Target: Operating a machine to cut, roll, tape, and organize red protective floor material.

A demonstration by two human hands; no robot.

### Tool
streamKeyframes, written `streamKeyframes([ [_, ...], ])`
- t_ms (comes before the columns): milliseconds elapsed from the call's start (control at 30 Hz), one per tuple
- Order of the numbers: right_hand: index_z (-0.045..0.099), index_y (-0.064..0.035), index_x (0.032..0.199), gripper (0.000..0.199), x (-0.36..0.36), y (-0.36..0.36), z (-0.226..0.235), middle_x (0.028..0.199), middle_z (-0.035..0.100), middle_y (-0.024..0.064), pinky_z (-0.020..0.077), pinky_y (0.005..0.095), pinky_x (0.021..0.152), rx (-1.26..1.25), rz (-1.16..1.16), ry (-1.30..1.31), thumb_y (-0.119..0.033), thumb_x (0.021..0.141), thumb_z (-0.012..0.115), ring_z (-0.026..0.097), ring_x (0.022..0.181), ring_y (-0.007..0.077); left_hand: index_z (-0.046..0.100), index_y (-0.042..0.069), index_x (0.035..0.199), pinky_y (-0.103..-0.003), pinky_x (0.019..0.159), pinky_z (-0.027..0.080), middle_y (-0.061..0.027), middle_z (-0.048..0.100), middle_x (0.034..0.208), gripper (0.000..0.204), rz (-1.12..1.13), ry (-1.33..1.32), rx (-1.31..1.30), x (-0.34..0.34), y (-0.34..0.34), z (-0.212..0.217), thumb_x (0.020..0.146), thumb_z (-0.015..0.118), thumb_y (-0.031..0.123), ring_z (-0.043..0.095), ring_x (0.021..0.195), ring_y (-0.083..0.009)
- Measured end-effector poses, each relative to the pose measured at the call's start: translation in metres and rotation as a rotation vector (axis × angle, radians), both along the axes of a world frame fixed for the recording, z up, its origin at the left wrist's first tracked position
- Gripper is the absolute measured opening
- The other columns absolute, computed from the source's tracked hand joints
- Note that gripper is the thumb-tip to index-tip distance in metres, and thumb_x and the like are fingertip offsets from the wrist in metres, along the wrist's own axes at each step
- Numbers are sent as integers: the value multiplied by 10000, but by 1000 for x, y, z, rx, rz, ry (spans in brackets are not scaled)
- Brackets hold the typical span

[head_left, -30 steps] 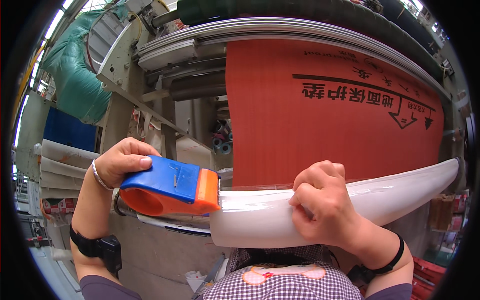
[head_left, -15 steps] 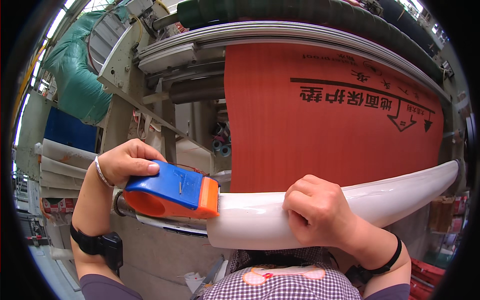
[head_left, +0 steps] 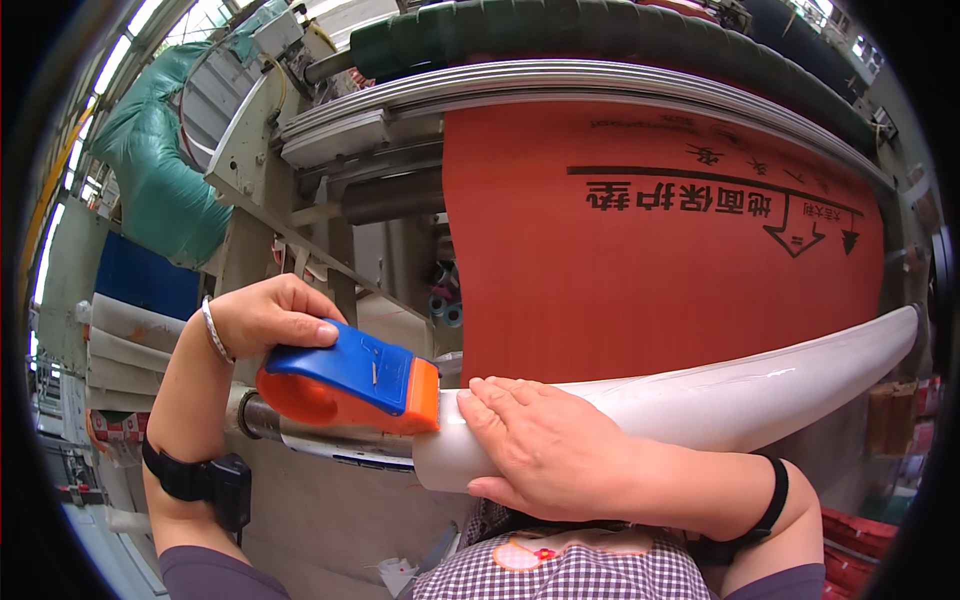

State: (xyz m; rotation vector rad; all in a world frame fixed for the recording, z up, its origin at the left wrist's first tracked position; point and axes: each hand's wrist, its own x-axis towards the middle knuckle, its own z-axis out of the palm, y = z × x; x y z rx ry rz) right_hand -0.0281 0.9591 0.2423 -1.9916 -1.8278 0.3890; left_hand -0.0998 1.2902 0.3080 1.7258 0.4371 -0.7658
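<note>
My left hand (head_left: 285,318) is closed round a blue and orange tape dispenser (head_left: 355,375). The dispenser's orange front end touches the left end of a long white roll (head_left: 690,415), which lies across in front of me. On that same end, close beside the dispenser, my right hand (head_left: 535,440) rests flat with its fingers stretched out. Shiny clear creases run along the roll's surface. From its left end a metal shaft (head_left: 262,415) sticks out. A wide red printed sheet (head_left: 650,290) spans the machine just beyond the roll.
A metal machine frame (head_left: 255,160) stands at the left, with aluminium rails (head_left: 600,78) and a dark green roller (head_left: 560,38) at the far side. A green plastic bag (head_left: 160,170) hangs at upper left. Red bundles (head_left: 850,545) lie at lower right.
My right hand has gone from a loose fist farther right to lying flat near the dispenser. The tape dispenser has stayed almost in place, tilted slightly.
</note>
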Motion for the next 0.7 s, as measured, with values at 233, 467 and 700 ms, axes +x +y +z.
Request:
streamKeyframes([
  [233,534,86,1161,696,52,-111,18,1129,617,246,471,436,954,-105,-253,-103,-491,806,692,598,1082,380,673,-81,1086,-226,752,529,-65,701,887,407,39,12,9,-15,4,1,877,703,267,636,775,-91],
  [467,500,111,1244,702,34,-86,19,1220,579,267,421,459,1027,-164,-274,-77,-439,844,676,553,1166,399,672,-83,1085,-223,739,523,-55,695,888,402,-50,-1,44,-7,0,8,896,687,271,628,779,-86],
  [700,445,115,1326,716,-15,13,-1,1333,519,269,399,436,1059,59,51,-47,-431,895,611,509,1259,361,679,-86,1043,-229,710,515,-37,684,857,403,-123,-18,115,6,-14,21,865,714,274,612,762,-79],
])
